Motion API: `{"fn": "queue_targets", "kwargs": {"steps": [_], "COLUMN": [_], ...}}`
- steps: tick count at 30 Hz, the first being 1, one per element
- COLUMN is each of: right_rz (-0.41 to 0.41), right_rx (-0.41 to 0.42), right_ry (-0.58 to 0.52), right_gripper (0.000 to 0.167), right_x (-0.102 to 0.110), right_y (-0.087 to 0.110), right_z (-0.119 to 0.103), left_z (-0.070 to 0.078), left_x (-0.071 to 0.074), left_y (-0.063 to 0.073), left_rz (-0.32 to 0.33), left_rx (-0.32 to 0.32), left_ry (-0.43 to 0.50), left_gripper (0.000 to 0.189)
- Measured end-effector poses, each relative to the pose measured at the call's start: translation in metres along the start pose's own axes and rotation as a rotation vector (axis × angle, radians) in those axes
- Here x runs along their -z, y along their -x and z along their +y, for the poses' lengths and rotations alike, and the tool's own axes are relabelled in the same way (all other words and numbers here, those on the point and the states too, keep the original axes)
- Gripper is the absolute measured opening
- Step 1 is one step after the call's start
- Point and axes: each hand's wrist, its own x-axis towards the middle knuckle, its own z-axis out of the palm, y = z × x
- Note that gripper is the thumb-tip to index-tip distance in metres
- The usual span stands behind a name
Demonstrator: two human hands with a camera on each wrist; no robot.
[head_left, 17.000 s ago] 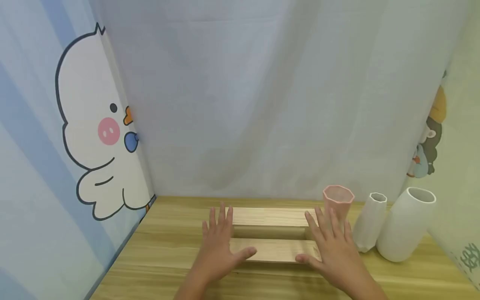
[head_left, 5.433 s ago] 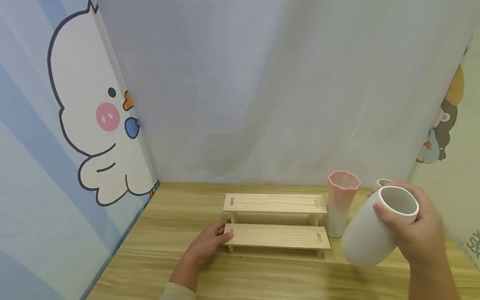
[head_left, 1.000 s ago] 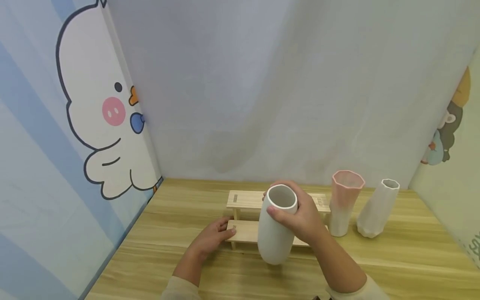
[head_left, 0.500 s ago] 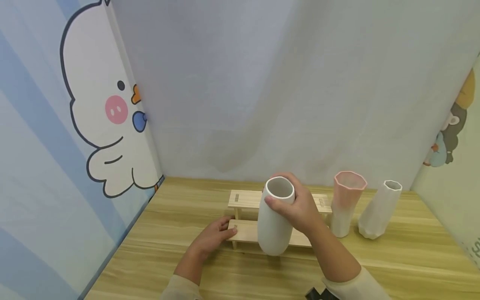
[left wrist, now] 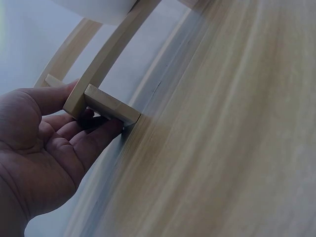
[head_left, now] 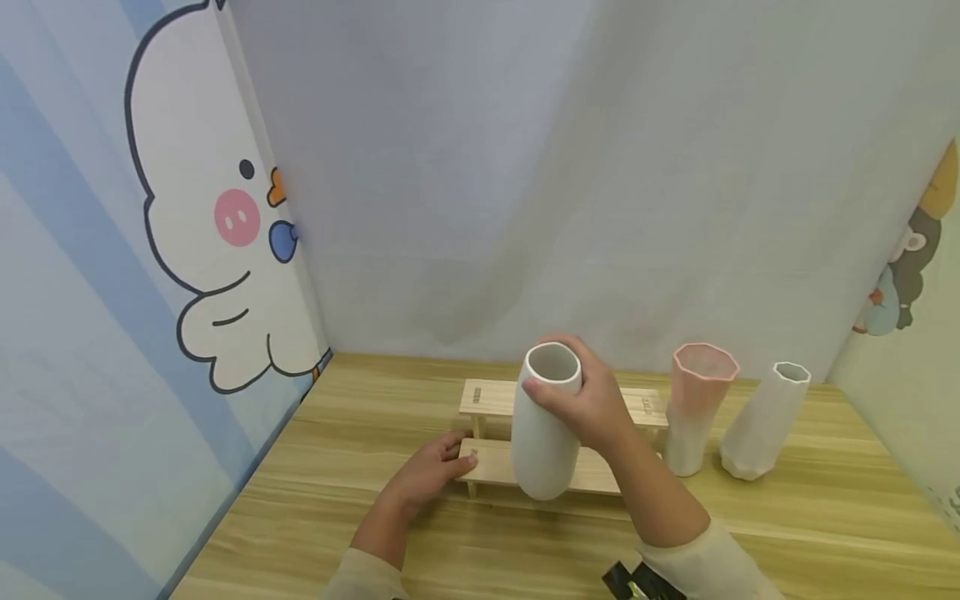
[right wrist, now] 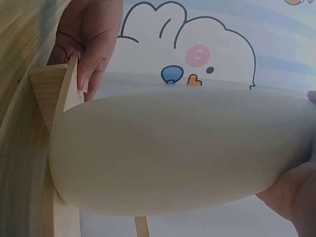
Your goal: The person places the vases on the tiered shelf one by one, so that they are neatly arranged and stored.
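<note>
A tall smooth white vase (head_left: pixel 545 442) is in my right hand (head_left: pixel 592 404), gripped round its upper part with the thumb near the rim. It leans slightly, its base overlapping the lower step of the two-step wooden stand (head_left: pixel 491 461); the right wrist view shows the rounded base (right wrist: pixel 69 163) right at the step. At the stand's left end my left hand (head_left: pixel 422 477) pinches the lower board, thumb on top. In the left wrist view the fingers (left wrist: pixel 101 140) reach under the board (left wrist: pixel 101 64) by its leg. Most of the upper step's middle is hidden by the vase and right hand.
Right of the stand are a pink-to-white vase (head_left: pixel 693 408) and, beyond it, a narrow faceted white vase (head_left: pixel 763 425). All stand on a wood-grain table (head_left: pixel 345 433), with curtains behind and at both sides. A small dark object (head_left: pixel 637 579) shows by the right sleeve.
The smooth white vase, earlier standing at the right, was picked up and carried left to the stand. Over the last second it shifts slightly back over the lower step. The left hand keeps its place.
</note>
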Motion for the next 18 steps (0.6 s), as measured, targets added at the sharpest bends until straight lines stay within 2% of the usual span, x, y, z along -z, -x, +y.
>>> {"fn": "queue_targets", "kwargs": {"steps": [7,18], "right_rz": [-0.009,-0.025], "right_rx": [-0.001,-0.029], "right_ry": [-0.024,-0.021], "right_gripper": [0.045,0.045], "right_x": [-0.007,-0.016], "right_y": [-0.006,-0.017], "right_z": [-0.001,-0.003], "left_z": [-0.001,0.000], "left_x": [0.001,0.000], "left_y": [0.001,0.001], "left_rz": [0.025,0.023], "left_rx": [-0.003,0.014], "left_ry": [-0.028,-0.031], "left_gripper": [0.068,0.072]}}
